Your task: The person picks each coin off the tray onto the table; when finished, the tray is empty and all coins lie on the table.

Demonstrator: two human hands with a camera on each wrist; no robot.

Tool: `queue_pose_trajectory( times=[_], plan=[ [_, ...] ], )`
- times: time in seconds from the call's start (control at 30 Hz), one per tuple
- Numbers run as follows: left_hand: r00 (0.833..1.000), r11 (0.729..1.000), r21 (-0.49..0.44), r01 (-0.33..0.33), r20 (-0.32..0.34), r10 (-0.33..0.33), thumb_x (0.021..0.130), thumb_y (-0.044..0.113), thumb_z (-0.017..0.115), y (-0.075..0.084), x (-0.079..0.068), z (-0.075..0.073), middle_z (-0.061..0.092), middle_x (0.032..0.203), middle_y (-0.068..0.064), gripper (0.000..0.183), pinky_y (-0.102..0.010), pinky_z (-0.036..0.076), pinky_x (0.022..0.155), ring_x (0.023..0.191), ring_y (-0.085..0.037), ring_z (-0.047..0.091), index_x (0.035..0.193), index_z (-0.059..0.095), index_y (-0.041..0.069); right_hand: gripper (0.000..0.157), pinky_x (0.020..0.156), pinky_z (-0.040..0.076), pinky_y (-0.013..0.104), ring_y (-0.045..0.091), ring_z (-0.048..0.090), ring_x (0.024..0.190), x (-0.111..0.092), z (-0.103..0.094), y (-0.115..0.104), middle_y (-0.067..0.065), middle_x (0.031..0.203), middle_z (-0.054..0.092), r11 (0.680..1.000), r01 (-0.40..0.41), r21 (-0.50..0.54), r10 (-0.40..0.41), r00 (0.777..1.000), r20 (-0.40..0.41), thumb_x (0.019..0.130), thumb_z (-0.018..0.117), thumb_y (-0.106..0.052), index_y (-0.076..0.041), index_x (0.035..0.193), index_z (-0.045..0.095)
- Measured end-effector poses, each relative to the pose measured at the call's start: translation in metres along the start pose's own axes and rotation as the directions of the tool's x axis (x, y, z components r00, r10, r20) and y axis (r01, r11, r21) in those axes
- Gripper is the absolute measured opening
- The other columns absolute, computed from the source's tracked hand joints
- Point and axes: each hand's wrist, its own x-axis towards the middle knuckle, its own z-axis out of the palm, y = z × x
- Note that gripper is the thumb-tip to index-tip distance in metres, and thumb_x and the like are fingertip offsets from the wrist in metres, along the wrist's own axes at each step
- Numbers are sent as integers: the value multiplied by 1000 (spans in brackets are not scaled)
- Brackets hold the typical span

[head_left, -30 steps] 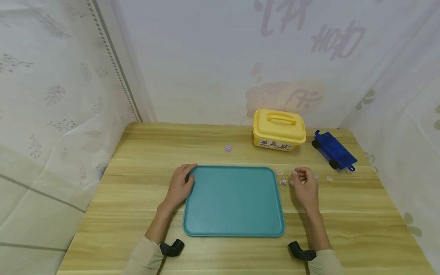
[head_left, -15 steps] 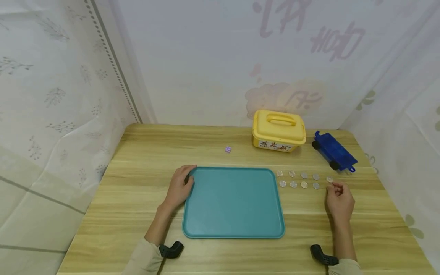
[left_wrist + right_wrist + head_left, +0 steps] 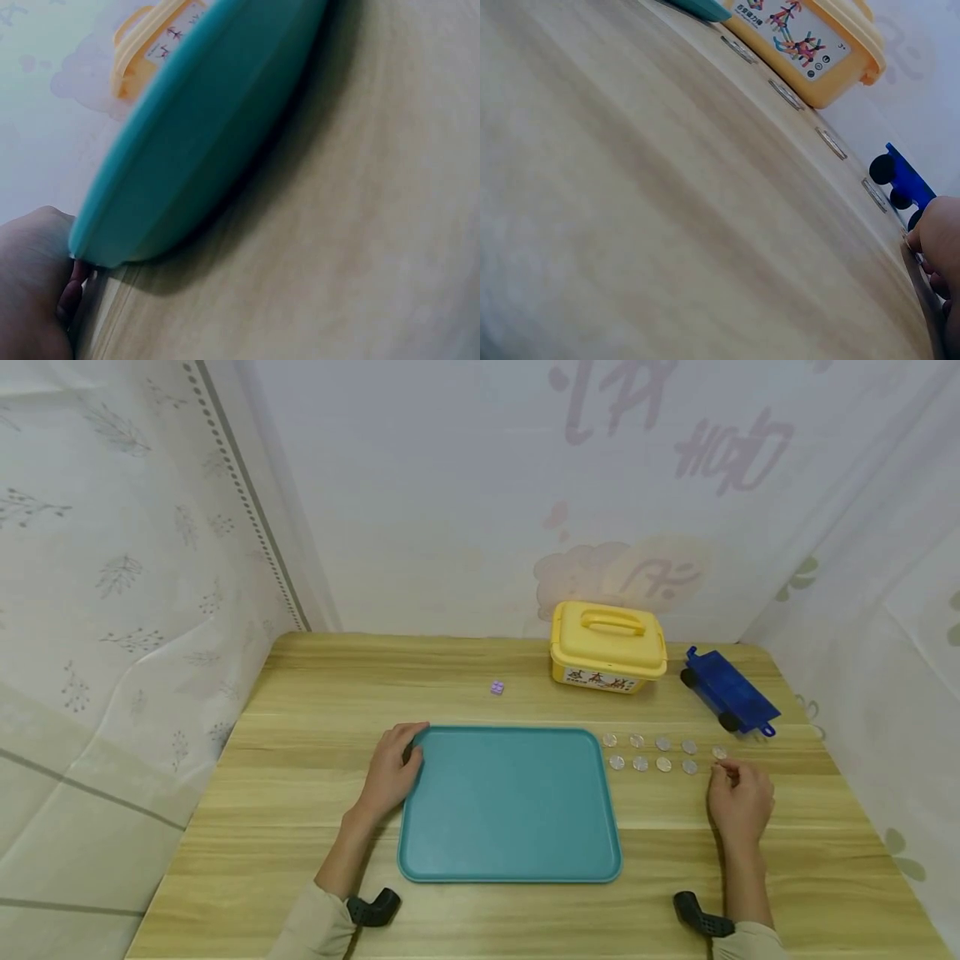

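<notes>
A teal tray [image 3: 510, 810] lies on the wooden table. My left hand [image 3: 392, 768] holds the tray at its back left corner, the thumb by the left rim; in the left wrist view, this hand [image 3: 34, 277] is right at the tray's edge. Beside the tray's right side lie two rows of silver coins [image 3: 663, 764]. At the right end of the nearer row my right hand [image 3: 742, 797] pinches a small coin, mostly hidden by the fingertips, just in front of another coin [image 3: 719, 752]. The right wrist view shows the hand [image 3: 939, 251] low over the table, in line with the coins [image 3: 831, 142].
A yellow lidded box [image 3: 609, 647] with a handle stands behind the coins. To its right is a blue toy trailer [image 3: 729, 689] with black wheels. A small purple brick [image 3: 497, 687] sits behind the tray. Patterned cloth hangs around the table.
My right hand has moved right, from over the middle of the coins to the right end of the nearer row, uncovering the coins beneath it. My left hand and the tray have stayed put.
</notes>
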Motion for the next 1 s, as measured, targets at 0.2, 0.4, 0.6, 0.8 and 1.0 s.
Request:
queue_pose_trajectory(
  times=[0.2, 0.4, 0.6, 0.8, 1.0],
  plan=[
    [1000, 1000, -2, 10, 7, -10, 97, 2, 54, -2, -2, -1, 60, 133, -16, 40, -53, 42, 102, 122, -34, 52, 136, 59, 3, 23, 76, 32, 27, -3, 40, 79, -6, 3, -2, 8, 83, 55, 993, -14, 119, 28, 993, -113, 95, 61, -11, 9, 99, 69],
    [1000, 1000, 0, 5, -2, -5, 97, 1, 55, -2, -1, -1, 61, 132, -16, 40, -51, 43, 99, 119, -33, 53, 136, 60, 3, 17, 69, 34, 12, -10, 44, 73, -23, 10, -18, -12, 80, 52, 954, 137, 268, -82, 975, -208, 93, 62, -5, 10, 95, 69],
    [1000, 1000, -18, 10, 14, -10, 96, 1, 55, 1, 0, 1, 61, 132, -15, 40, -50, 43, 100, 118, -33, 53, 136, 60, 3, 15, 83, 40, 18, -3, 53, 90, -54, 26, -57, 13, 94, 66, 881, 155, 448, -100, 985, -142, 94, 60, 1, 9, 104, 68],
    [1000, 1000, -21, 13, 19, -13, 96, 1, 55, 2, 0, 2, 60, 132, -15, 40, -48, 44, 97, 116, -31, 53, 136, 59, 3, 21, 96, 43, 13, 7, 61, 109, -68, 41, -112, 28, 111, 68, 806, 205, 555, -263, 965, 25, 90, 58, 13, 12, 110, 66],
    [1000, 1000, -19, 9, 13, -9, 96, 0, 55, 2, -1, 3, 60, 132, -15, 40, -48, 44, 96, 116, -31, 53, 136, 60, 3, 21, 96, 48, 15, 25, 67, 109, -57, 56, -139, 29, 113, 67, 769, 170, 616, -294, 950, 105, 94, 50, 13, 13, 106, 67]
  ],
)
